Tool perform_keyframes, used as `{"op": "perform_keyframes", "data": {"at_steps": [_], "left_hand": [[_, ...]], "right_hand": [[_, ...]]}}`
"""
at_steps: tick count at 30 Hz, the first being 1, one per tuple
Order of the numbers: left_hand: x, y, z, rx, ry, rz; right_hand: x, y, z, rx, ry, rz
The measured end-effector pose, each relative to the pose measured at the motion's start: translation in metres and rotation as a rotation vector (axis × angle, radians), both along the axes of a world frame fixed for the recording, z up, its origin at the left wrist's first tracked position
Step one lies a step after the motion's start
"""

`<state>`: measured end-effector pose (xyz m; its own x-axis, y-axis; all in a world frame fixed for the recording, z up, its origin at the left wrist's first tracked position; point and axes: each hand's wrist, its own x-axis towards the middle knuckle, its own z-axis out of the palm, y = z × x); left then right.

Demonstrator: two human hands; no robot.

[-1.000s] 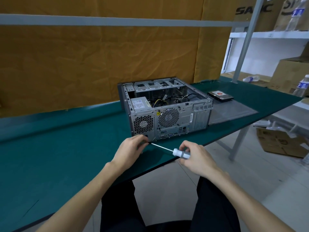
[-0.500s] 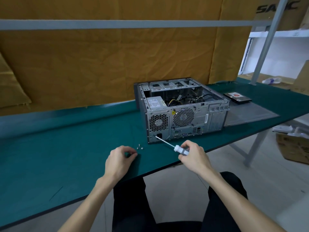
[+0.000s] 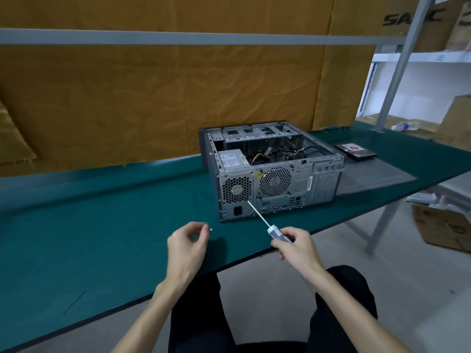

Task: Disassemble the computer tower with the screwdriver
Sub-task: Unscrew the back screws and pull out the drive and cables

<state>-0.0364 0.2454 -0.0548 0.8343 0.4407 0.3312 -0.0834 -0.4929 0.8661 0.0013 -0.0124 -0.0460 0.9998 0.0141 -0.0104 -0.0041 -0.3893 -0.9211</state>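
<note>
The computer tower (image 3: 277,171) lies on its side on the green table (image 3: 89,225), its top panel off and its rear panel facing me. My right hand (image 3: 295,247) grips the white handle of the screwdriver (image 3: 265,221); the shaft points up-left and its tip sits at the power supply grille on the rear panel. My left hand (image 3: 187,247) hovers over the table left of the tower, fingers loosely curled and holding nothing. A small loose screw (image 3: 211,229) lies on the table just beyond its fingertips.
A hard drive (image 3: 355,151) and a flat grey side panel (image 3: 377,178) lie right of the tower. Brown cardboard lines the wall behind. Shelving with boxes stands at the right, and a cardboard box (image 3: 443,225) sits on the floor under the table's right end.
My left hand left the tower's lower rear corner, went to the table at the left and lifted off, with screws now lying there. The screwdriver tip rose from that corner to the power supply grille.
</note>
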Motion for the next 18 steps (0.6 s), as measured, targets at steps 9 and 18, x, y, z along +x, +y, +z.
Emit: {"op": "perform_keyframes", "data": {"at_steps": [9,18], "left_hand": [[0.063,-0.098,0.013,-0.629,0.079,-0.467],[0.077,-0.096,-0.002,-0.710,0.019,-0.446]], "right_hand": [[-0.003,-0.002,-0.002,0.108,0.044,-0.047],[-0.007,0.000,-0.001,0.004,0.066,-0.048]]}}
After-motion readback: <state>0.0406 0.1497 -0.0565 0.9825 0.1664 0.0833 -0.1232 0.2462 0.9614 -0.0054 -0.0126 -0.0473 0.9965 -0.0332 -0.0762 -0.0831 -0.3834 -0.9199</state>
